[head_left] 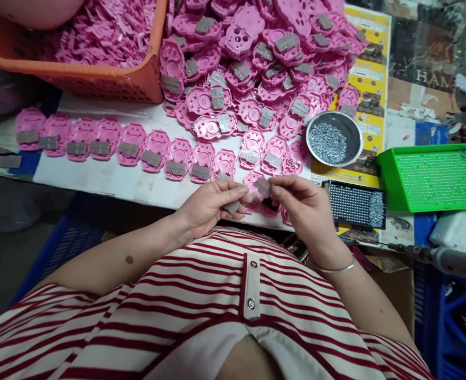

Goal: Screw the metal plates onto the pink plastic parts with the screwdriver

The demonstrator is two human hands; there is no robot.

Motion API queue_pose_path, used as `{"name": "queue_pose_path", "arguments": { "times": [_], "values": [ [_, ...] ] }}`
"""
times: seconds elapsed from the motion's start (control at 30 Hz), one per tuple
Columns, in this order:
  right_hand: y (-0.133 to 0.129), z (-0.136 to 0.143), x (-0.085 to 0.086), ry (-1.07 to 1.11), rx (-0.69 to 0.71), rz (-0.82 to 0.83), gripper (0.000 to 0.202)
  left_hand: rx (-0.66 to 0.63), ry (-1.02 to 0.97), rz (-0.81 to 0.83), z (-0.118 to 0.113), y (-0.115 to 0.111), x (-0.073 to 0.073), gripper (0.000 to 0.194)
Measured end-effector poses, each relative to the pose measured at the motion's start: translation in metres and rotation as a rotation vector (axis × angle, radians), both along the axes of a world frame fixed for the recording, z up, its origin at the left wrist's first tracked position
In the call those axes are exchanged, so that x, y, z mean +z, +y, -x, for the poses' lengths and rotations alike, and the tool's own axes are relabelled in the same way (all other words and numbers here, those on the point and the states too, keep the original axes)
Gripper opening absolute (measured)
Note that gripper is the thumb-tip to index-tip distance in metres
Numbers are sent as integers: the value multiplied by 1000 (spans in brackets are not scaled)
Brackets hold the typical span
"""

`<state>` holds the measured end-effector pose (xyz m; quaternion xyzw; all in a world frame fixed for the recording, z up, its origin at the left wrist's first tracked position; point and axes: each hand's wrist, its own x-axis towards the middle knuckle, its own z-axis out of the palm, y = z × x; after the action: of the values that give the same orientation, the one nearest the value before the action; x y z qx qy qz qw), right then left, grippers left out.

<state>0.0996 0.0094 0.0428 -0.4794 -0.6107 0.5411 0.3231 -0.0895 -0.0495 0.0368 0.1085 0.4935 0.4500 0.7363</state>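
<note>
Pinches one thin grey plate point(262, 187) between thumb and forefinger of the right hand point(306, 208), fingers narrowed on its edge. Holds another grey plate point(232, 207) in the curled fingers of the left hand point(211, 203), just beside; cannot tell whether more than one is stacked there. Has both plates raised over the near edge of the bench point(82, 174), above the nearest pink casings point(252, 180).

Seems to be at the step of handling plates singly over these casings. Calls next, by that judgement, for a light pinch and for turning the plate square with a casing before letting go.

Counting outward from the hands: nine casings in a row point(177, 153), from 10 o'clock out toward 9, apparently with a plate on each; three more casings point(273, 150) from 12 to between 1 and 2; at least two below the fingers, partly hidden. Too tangled to count, at 12, a heap of casings point(244, 29). Also one orange basket point(146, 82) between 10 and 11, one metal bowl point(355, 142) of small metal pieces point(327, 143) at 2, one black tray point(352, 220) at 3, one green tray point(447, 203) just short of 3, farther out, and one driver-like tool point(450, 260) between 3 and 4.
</note>
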Motion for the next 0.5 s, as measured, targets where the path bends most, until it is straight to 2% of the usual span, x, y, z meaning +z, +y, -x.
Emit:
{"name": "queue_pose_path", "arguments": {
  "times": [0.07,0.13,0.2,0.3,0.4,0.5],
  "values": [
    [16,-14,5,-156,-101,-128,17,1,-22,-5,3,-2,-1,11],
    [34,-28,7,-357,-179,-244,13,-25,-45,-20,5,-5,-2,27],
    [50,-38,4,-481,-181,-270,12,-60,-51,-24,7,-7,-2,41],
    [64,-42,-6,-531,-121,-235,15,-89,-38,-1,7,-8,-1,52],
    [70,-38,-18,-581,-78,-254,17,-108,-28,28,8,-9,1,46],
    [72,-38,-22,-670,-96,-388,18,-94,12,38,13,-11,1,28]
  ]
}}
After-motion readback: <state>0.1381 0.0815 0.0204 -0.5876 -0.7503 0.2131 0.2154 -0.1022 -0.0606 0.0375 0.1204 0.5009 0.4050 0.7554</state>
